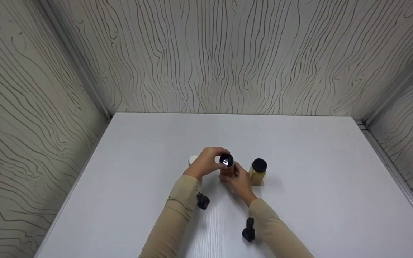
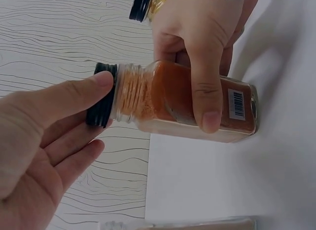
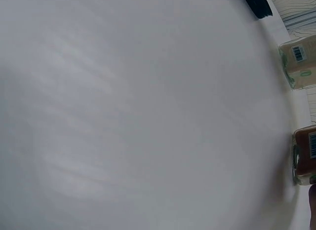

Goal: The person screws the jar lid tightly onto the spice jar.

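A square glass jar of orange-brown powder point(image 2: 170, 92) is tilted in the left wrist view, its base close to the white table. My right hand point(image 1: 240, 181) grips the body of this jar, thumb across one side near a barcode label. With thumb and fingers, my left hand point(image 1: 206, 162) pinches the black lid point(image 2: 102, 95) at the jar's mouth; glass threads show between lid and shoulder. In the right wrist view only the base part of the powder jar point(image 3: 304, 156) and a bit of finger appear.
A black-lidded jar with yellow contents point(image 1: 257, 172) stands right of my right hand. Behind my left hand, a white round top point(image 1: 192, 159) is partly hidden. A pale-powder jar point(image 3: 301, 62) shows in the right wrist view. The white table point(image 1: 317, 172) meets patterned walls point(image 1: 206, 57).
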Action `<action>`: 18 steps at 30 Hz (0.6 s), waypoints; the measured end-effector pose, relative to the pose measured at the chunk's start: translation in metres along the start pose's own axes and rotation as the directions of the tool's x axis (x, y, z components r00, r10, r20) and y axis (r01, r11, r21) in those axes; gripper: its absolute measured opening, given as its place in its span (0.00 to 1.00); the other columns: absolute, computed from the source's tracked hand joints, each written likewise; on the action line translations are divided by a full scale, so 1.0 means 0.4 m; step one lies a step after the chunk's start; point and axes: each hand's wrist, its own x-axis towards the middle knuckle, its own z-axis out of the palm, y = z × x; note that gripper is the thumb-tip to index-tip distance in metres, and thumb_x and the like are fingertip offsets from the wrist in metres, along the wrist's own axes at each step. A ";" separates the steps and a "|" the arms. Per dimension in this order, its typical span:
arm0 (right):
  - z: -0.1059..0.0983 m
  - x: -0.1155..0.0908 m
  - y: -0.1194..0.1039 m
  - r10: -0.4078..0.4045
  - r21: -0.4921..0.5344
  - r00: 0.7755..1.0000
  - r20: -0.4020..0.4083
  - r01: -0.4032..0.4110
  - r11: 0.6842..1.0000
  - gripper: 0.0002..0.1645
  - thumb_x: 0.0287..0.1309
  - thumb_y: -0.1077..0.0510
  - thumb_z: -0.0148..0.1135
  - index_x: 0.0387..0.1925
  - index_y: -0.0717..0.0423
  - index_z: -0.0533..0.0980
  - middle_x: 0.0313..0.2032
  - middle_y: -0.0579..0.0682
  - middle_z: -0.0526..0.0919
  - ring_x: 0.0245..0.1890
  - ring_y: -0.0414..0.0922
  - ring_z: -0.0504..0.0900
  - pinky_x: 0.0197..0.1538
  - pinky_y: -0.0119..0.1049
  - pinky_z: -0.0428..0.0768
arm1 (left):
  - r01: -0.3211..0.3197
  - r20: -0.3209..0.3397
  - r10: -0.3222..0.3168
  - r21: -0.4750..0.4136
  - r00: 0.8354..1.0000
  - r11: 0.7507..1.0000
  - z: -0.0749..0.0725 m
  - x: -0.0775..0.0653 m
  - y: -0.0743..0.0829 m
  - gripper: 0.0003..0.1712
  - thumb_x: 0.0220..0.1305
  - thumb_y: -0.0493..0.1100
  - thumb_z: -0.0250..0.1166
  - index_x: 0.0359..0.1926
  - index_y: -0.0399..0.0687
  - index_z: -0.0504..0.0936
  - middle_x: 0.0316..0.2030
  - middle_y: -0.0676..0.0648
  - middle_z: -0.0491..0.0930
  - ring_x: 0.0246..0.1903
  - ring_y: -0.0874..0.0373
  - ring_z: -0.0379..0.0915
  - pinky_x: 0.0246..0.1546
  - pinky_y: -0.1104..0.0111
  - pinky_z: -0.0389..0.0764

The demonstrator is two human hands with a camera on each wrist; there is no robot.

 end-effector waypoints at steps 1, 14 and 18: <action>0.000 0.000 0.000 -0.004 0.001 1.000 0.000 0.004 1.000 0.36 0.51 0.58 0.72 0.60 0.65 0.70 0.59 0.65 0.77 0.62 0.60 0.75 0.66 0.52 0.75 | 0.006 0.001 -0.006 -0.004 1.000 1.000 0.001 0.000 0.000 0.25 0.56 0.34 0.69 0.56 0.39 0.78 0.56 0.42 0.81 0.59 0.50 0.76 0.66 0.61 0.74; 0.000 -0.002 -0.006 -0.006 0.035 1.000 0.004 0.006 0.999 0.36 0.51 0.58 0.72 0.60 0.65 0.70 0.60 0.64 0.76 0.63 0.59 0.75 0.67 0.50 0.74 | 0.012 0.015 -0.012 -0.008 1.000 1.000 0.011 0.000 0.000 0.24 0.56 0.34 0.69 0.56 0.40 0.79 0.56 0.42 0.81 0.59 0.50 0.76 0.66 0.61 0.75; 0.001 -0.002 -0.007 0.010 0.024 1.000 0.001 -0.010 1.000 0.36 0.50 0.59 0.72 0.60 0.65 0.70 0.60 0.63 0.77 0.63 0.58 0.75 0.67 0.51 0.74 | -0.007 0.016 0.007 -0.002 1.000 1.000 0.012 0.001 -0.004 0.24 0.56 0.35 0.70 0.55 0.40 0.79 0.55 0.42 0.82 0.58 0.50 0.77 0.65 0.60 0.75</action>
